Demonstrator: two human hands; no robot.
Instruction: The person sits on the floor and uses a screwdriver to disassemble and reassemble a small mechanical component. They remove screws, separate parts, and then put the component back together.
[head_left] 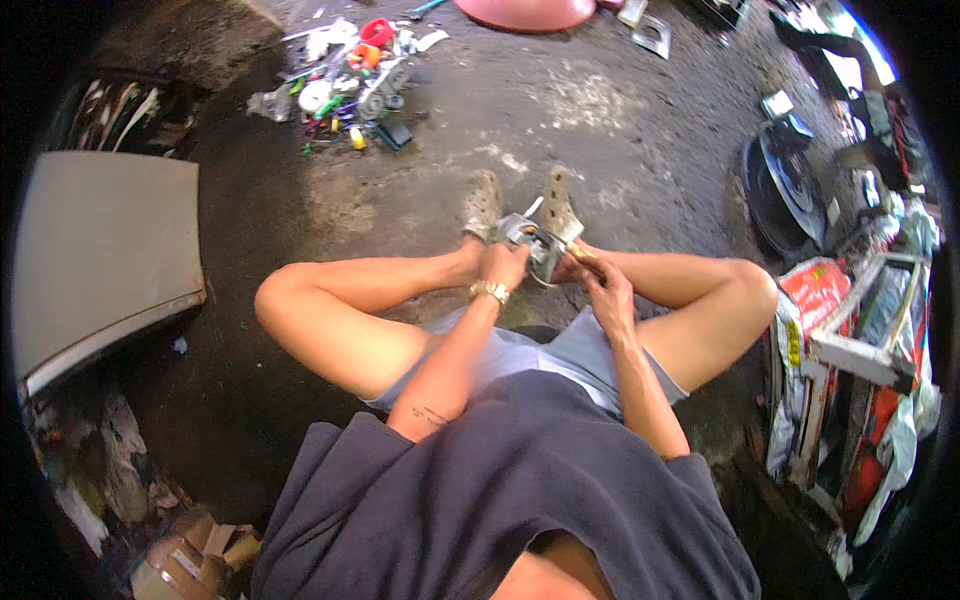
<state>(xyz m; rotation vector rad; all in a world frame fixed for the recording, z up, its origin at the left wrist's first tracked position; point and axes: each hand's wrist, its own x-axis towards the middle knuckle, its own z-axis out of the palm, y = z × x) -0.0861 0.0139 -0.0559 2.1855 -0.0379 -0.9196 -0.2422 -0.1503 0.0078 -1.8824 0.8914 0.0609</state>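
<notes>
Between my feet sits a small grey and silver device (530, 236), with bits of metal and a pale cable or strip curving below it. Its kind is too small to make out. My left hand (506, 266), with a gold watch (490, 291) at the wrist, is closed on the device's near left edge. My right hand (607, 287) is closed round a slim yellowish object (577, 251), like a tool handle, that points at the device's right side. The fingertips of both hands are partly hidden. Tan clogs (482, 202) flank the device.
Ahead to the left lies a heap of mixed plastic and metal scraps (365, 85). A pink basin (525, 12) stands at the far edge. On the left is a grey metal box (115, 260). To the right are a black round pan (785, 190), bags and a white frame (862, 355).
</notes>
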